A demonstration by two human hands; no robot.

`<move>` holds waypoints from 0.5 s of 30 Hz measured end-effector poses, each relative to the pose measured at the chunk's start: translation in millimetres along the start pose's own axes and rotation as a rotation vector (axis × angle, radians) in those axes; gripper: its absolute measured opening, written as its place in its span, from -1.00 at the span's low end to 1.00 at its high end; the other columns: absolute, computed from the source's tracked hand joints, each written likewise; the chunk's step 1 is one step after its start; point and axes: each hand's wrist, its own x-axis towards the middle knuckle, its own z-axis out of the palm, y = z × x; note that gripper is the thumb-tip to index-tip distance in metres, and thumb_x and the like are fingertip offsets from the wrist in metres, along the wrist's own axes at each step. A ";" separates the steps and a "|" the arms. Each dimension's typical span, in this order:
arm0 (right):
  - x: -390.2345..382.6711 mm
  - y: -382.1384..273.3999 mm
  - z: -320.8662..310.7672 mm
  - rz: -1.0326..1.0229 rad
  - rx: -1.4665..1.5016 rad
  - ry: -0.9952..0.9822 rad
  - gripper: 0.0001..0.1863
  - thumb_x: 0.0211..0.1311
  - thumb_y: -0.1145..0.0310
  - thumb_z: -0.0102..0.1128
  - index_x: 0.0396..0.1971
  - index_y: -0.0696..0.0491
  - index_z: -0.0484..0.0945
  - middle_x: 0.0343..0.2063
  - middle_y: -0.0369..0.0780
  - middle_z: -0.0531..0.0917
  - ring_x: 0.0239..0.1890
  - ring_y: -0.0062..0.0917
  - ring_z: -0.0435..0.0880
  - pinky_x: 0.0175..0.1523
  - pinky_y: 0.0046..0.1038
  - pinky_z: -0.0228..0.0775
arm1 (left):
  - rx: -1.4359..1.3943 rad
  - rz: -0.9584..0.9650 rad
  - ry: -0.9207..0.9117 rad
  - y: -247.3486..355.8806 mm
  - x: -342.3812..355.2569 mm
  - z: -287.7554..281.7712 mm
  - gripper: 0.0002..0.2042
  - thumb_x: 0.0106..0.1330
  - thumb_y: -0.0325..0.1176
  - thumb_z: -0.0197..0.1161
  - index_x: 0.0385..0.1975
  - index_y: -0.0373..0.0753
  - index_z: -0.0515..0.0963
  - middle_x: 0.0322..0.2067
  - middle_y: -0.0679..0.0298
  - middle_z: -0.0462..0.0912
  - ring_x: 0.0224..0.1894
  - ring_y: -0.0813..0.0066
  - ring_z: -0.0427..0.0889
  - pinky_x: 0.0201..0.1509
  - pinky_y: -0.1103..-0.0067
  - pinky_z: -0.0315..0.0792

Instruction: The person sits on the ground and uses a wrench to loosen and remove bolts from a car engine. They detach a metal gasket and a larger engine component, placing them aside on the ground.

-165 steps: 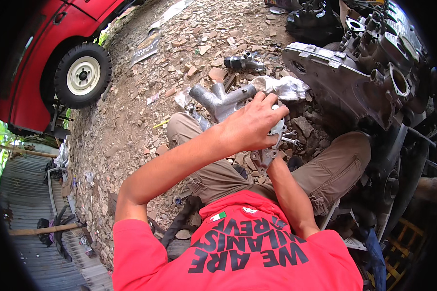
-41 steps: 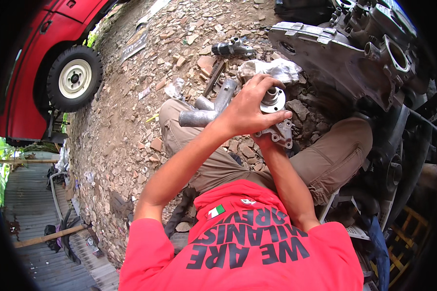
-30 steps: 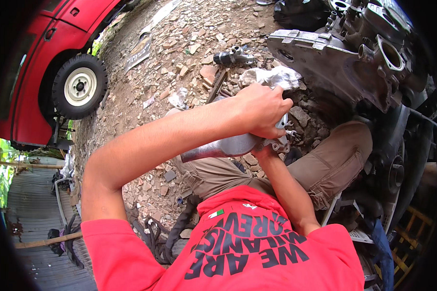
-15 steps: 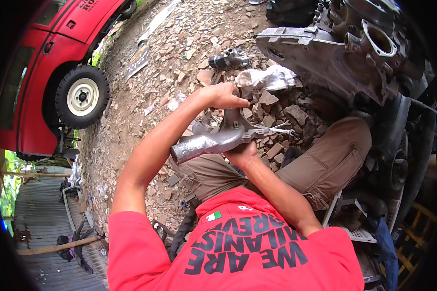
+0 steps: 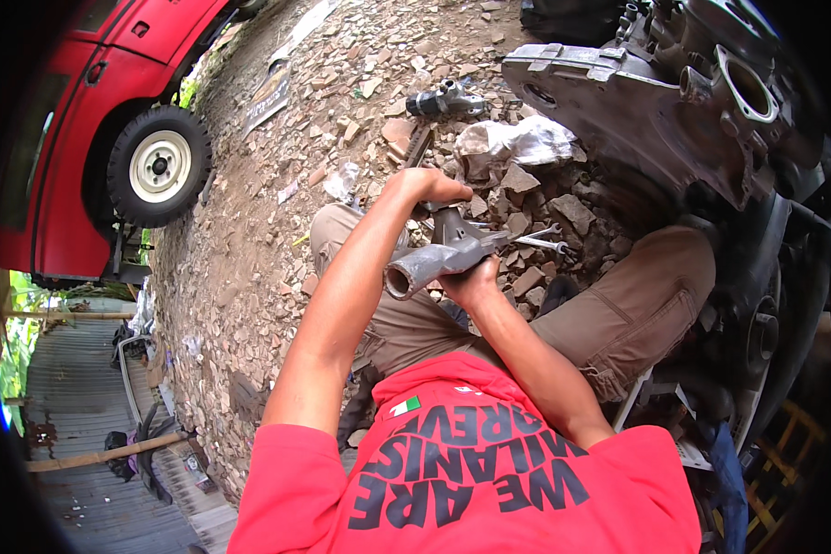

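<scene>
A grey cast-metal pipe fitting (image 5: 445, 251) with branching necks is held between my two hands above my lap. Its round open mouth points toward my lower left. My left hand (image 5: 434, 187) is closed over the fitting's far upper end, its thumb side toward the right; the fingertips are partly hidden. From below and to the right, my right hand (image 5: 474, 283) grips the casting, with most fingers out of sight underneath. Just right of the fitting, metal wrenches (image 5: 547, 242) lie over the broken stones.
A large metal engine part (image 5: 619, 106) stands at the upper right. Ahead on the rubble (image 5: 342, 120) lie a white crumpled sheet (image 5: 535, 140) and a smaller metal part (image 5: 448, 100). A red vehicle (image 5: 92, 138) is at the left, corrugated sheeting (image 5: 92, 388) at the lower left.
My hands have turned the pipe fitting, so its mouth now faces more toward me. My left forearm has swung inward to the right, and my left knee now shows beside it.
</scene>
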 end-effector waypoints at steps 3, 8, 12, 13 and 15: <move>5.4 -1.9 -3.5 0.044 -0.023 0.016 -0.32 0.33 -0.17 -0.41 0.18 -0.04 0.43 0.04 -0.17 0.53 0.06 -0.24 0.52 0.15 0.00 0.38 | -0.043 -0.058 -0.037 -4.1 3.0 2.4 -0.36 0.21 0.25 0.18 0.07 -0.19 0.58 -0.02 0.13 0.66 -0.26 0.28 0.70 -0.16 0.40 0.62; 5.1 -4.5 -3.2 0.023 -0.048 0.059 -0.32 0.33 -0.17 -0.40 0.15 0.01 0.44 0.02 -0.14 0.55 0.03 -0.21 0.56 0.16 0.02 0.40 | 0.001 -0.061 0.021 4.3 -3.5 9.3 -0.37 0.22 0.23 0.18 0.09 -0.16 0.58 -0.01 0.13 0.67 -0.26 0.28 0.72 -0.15 0.39 0.64; 4.8 -10.0 -0.7 -0.025 -0.050 0.060 -0.36 0.36 -0.13 -0.39 0.13 0.01 0.47 0.06 -0.11 0.56 0.04 -0.21 0.58 0.19 -0.01 0.42 | -0.055 -0.089 0.057 2.4 -3.1 12.1 -0.38 0.22 0.21 0.18 0.09 -0.15 0.59 -0.02 0.13 0.67 -0.28 0.29 0.72 -0.19 0.40 0.64; 3.4 -10.0 1.5 -0.028 -0.056 0.063 -0.36 0.36 -0.13 -0.39 0.13 0.01 0.47 0.06 -0.11 0.56 0.04 -0.21 0.58 0.19 -0.01 0.42 | -0.042 -0.097 0.053 3.6 2.2 11.6 -0.39 0.22 0.21 0.18 0.09 -0.15 0.59 -0.02 0.13 0.67 -0.28 0.30 0.72 -0.19 0.41 0.64; -0.1 -9.4 5.1 -0.025 -0.060 0.084 -0.35 0.35 -0.12 -0.40 0.14 0.02 0.46 0.06 -0.10 0.56 0.07 -0.19 0.57 0.20 0.03 0.40 | -0.021 -0.124 0.046 3.7 11.4 13.4 -0.40 0.22 0.19 0.18 0.10 -0.14 0.59 -0.03 0.13 0.68 -0.29 0.33 0.72 -0.19 0.43 0.63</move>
